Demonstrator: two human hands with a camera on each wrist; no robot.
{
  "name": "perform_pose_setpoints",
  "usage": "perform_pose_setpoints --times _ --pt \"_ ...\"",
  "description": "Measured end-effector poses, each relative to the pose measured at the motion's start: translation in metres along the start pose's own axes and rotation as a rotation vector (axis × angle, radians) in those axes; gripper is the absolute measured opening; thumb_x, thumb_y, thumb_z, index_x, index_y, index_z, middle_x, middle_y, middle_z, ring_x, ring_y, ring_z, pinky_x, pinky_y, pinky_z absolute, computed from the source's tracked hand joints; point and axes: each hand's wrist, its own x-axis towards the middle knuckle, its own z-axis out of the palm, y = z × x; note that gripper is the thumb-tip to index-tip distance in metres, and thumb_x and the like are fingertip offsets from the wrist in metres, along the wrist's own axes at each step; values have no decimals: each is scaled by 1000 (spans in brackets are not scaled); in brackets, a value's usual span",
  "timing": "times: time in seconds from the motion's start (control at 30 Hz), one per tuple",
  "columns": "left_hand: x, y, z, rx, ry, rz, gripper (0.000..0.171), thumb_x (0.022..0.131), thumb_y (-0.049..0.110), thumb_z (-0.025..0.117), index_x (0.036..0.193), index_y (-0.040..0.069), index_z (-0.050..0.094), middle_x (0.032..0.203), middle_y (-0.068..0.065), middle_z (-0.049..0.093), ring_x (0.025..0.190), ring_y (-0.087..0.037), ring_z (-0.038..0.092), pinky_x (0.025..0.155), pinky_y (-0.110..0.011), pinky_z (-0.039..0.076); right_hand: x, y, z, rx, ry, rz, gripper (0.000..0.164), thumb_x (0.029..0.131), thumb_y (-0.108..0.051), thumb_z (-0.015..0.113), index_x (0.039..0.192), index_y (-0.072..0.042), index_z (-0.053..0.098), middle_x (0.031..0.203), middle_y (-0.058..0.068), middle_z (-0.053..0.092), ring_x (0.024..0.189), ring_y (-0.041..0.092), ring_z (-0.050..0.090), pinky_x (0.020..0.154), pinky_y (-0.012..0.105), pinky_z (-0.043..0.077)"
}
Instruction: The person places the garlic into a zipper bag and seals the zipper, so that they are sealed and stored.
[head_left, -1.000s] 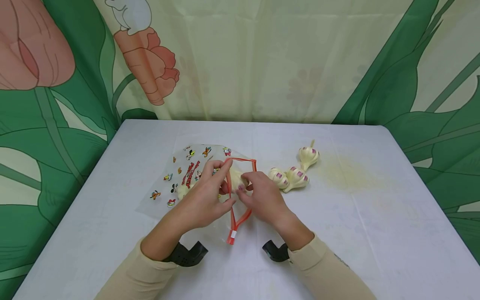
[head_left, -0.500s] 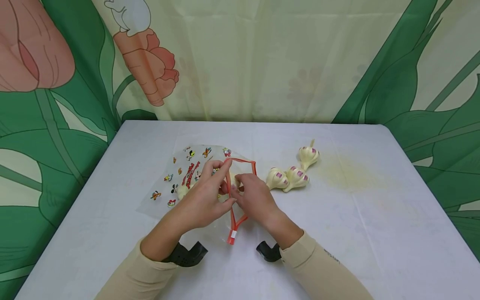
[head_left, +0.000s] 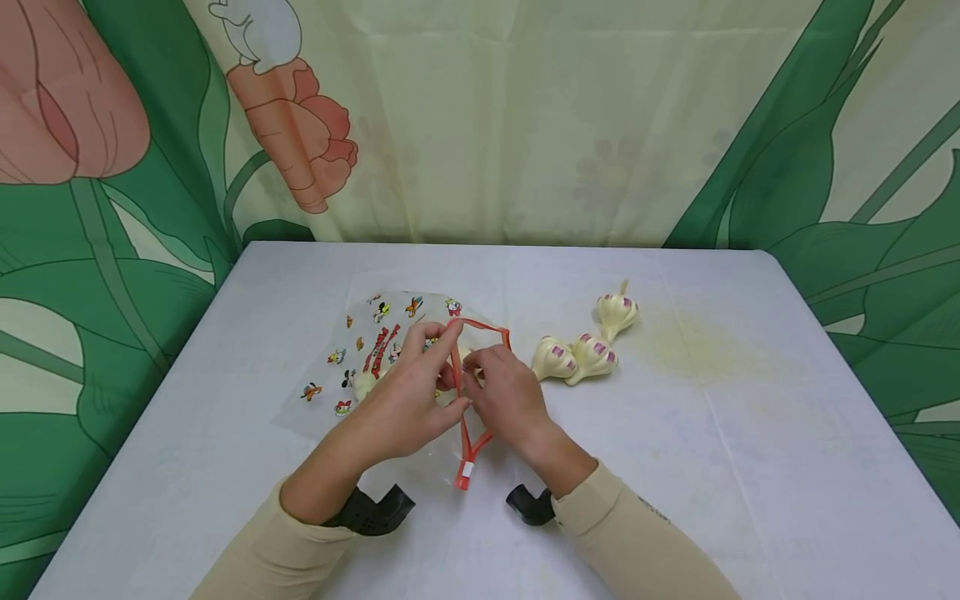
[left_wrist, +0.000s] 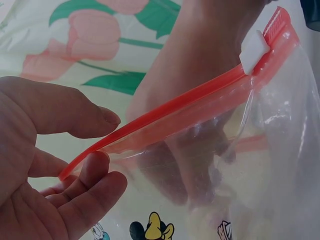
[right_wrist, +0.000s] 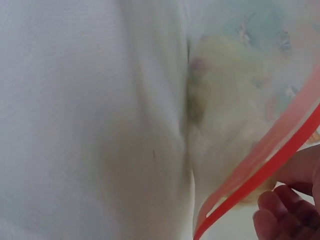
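A clear zip bag (head_left: 360, 325) with cartoon prints and a red zip edge lies on the table in the head view, with a pale garlic bulb (head_left: 365, 383) inside. My left hand (head_left: 405, 404) pinches the bag's red edge between thumb and fingers, spreading the mouth. Through that mouth reaches my right hand (head_left: 506, 396), its bent fingers at another garlic bulb (head_left: 466, 353), mostly covered by the hand. Through the plastic, the left wrist view shows the right fingers pointing down. Fingers (right_wrist: 287, 210) of the left hand appear beside the red strip in the right wrist view.
Right of the bag lie three more garlic bulbs, a left one (head_left: 553, 358), a middle one (head_left: 593, 357) and a far one (head_left: 617, 313). A white slider (left_wrist: 253, 52) sits near the zip's end. Behind the white-covered table (head_left: 675, 500) hangs a printed curtain (head_left: 510, 125).
My right hand has moved left, deeper into the bag's mouth, with the garlic bulb. The nearest loose bulb shows more fully beside it. My left hand stays on the red edge.
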Motion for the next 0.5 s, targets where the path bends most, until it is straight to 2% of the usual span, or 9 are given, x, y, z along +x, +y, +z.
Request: perform_pose_setpoints --times 0.23,0.5 --pt "0 0 0 -16 -6 -4 86 83 -2 78 154 -3 31 139 -18 34 89 -18 62 74 -26 54 0 0 -1 12 -67 -15 21 95 -16 68 113 -5 73 113 11 67 106 26 64 84 39 56" --pt "0 0 0 -12 -8 -21 86 83 -1 79 155 -1 32 141 -17 34 89 -14 61 75 -26 55 2 3 -1 263 -162 70 46 95 -14 69 138 -5 59 128 8 64 113 27 62 96 45 51"
